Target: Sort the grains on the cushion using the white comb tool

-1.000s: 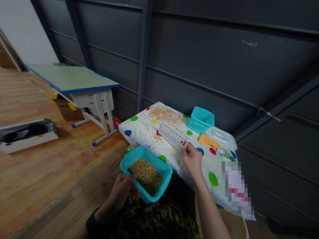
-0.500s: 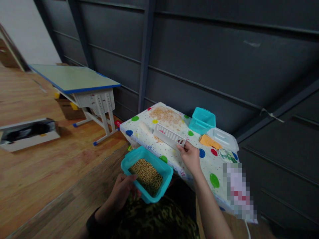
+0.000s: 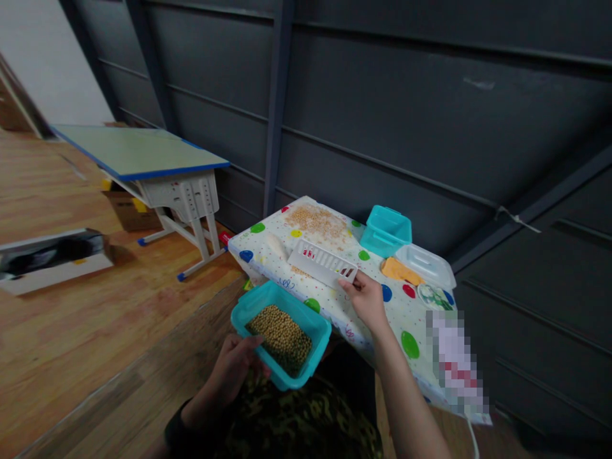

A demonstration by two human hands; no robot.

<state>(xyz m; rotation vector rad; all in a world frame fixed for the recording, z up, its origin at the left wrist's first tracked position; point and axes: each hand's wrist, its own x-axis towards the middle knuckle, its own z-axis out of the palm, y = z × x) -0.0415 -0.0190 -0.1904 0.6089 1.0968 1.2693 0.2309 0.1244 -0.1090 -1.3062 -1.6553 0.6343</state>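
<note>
My left hand (image 3: 239, 363) grips the near left rim of a teal plastic tub (image 3: 313, 322), which is tilted a little in front of the table. Soybeans (image 3: 280, 328) cover part of the tub's floor. My right hand (image 3: 366, 296) is closed on the right end of a long white slotted plastic basket (image 3: 318, 269), held over the table's front side. Loose beans (image 3: 318, 220) lie spread on the tablecloth behind the basket, and a few more show near its front edge. A pale, rounded object (image 3: 276, 245) sits left of the basket; its kind is unclear.
A second teal tub (image 3: 386, 229) stands at the table's back, beside a clear plastic lid (image 3: 433, 266). An orange cloth (image 3: 401, 271) and a round greenish item (image 3: 434, 297) lie nearby. A grey panelled wall (image 3: 382, 115) rises behind; a desk (image 3: 143, 150) stands left.
My right hand has turned the slotted basket slightly, so its slotted side faces up more. The tub in my left hand stays nearly where it was.
</note>
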